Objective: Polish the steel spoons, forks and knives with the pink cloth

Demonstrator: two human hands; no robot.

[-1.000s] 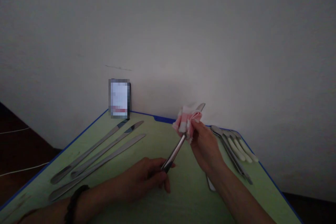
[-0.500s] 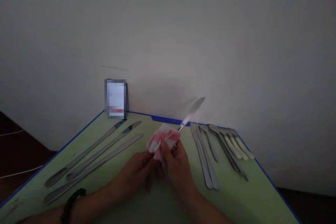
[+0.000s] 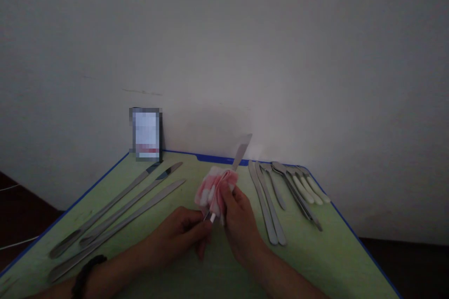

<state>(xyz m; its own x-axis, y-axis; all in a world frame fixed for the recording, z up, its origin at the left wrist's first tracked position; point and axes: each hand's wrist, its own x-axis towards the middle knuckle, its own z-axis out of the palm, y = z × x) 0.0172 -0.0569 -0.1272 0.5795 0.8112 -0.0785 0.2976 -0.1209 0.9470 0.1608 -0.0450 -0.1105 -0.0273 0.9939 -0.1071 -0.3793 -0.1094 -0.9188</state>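
Observation:
Over the middle of the table, my left hand [image 3: 187, 231] pinches the handle end of a metal table knife [image 3: 241, 153]. The knife points up and away, its blade tip toward the wall. Around its middle is a pink and white cloth [image 3: 214, 189], which my right hand [image 3: 238, 217] grips with the thumb on top. The cloth hides the part of the knife between handle end and blade. Left of my hands lie three more table knives [image 3: 122, 205], side by side at a slant.
Right of my hands lie two table knives [image 3: 268, 210], spoons [image 3: 280, 173] and several white-handled pieces of cutlery [image 3: 308, 189]. A phone [image 3: 146, 133] with a blurred screen leans on the wall [image 3: 245, 46] at the back left. The green table [image 3: 168, 275] has a blue edge.
My right hand and the cloth have slid up the knife relative to the left hand, baring part of the handle. The knife points more steeply away. The view has shifted slightly right.

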